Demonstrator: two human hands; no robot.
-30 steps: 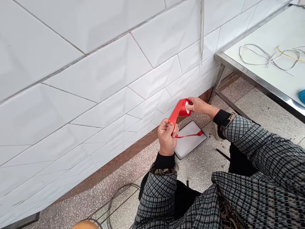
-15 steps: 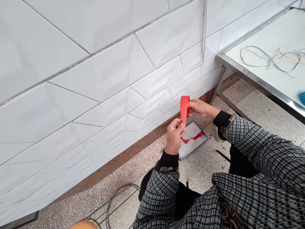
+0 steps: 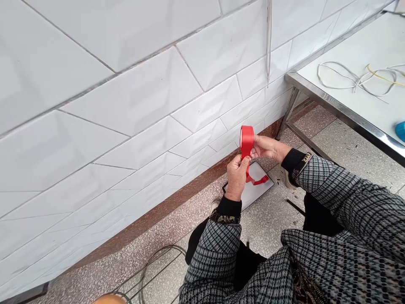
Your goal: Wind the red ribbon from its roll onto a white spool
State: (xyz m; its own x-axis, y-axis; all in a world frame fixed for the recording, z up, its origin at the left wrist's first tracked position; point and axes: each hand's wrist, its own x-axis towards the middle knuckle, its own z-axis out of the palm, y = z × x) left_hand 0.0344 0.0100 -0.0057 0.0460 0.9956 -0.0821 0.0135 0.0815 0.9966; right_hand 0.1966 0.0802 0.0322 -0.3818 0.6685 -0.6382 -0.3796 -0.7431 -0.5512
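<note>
A roll of red ribbon (image 3: 247, 137) is held up between my hands, low in front of the tiled wall. My right hand (image 3: 265, 147) grips the roll from its right side, fingers partly hidden behind it. Just below, my left hand (image 3: 237, 173) pinches the ribbon's loose length between thumb and fingers. From there the red strip (image 3: 261, 180) hangs down and its end lies on a white, dark-edged panel (image 3: 253, 195) on the floor under my hands.
At right stands a metal-framed table (image 3: 340, 105) with coiled white and yellow wires (image 3: 357, 80) and a blue object (image 3: 400, 131) on top. A loop of cable (image 3: 148, 264) and part of an orange round thing (image 3: 109, 299) are at lower left. Dark bits are scattered over the speckled floor (image 3: 265, 228).
My left hand has moved slightly right and closer to the roll. The roll has turned, showing its white inner side, and the ribbon below hangs more bunched.
</note>
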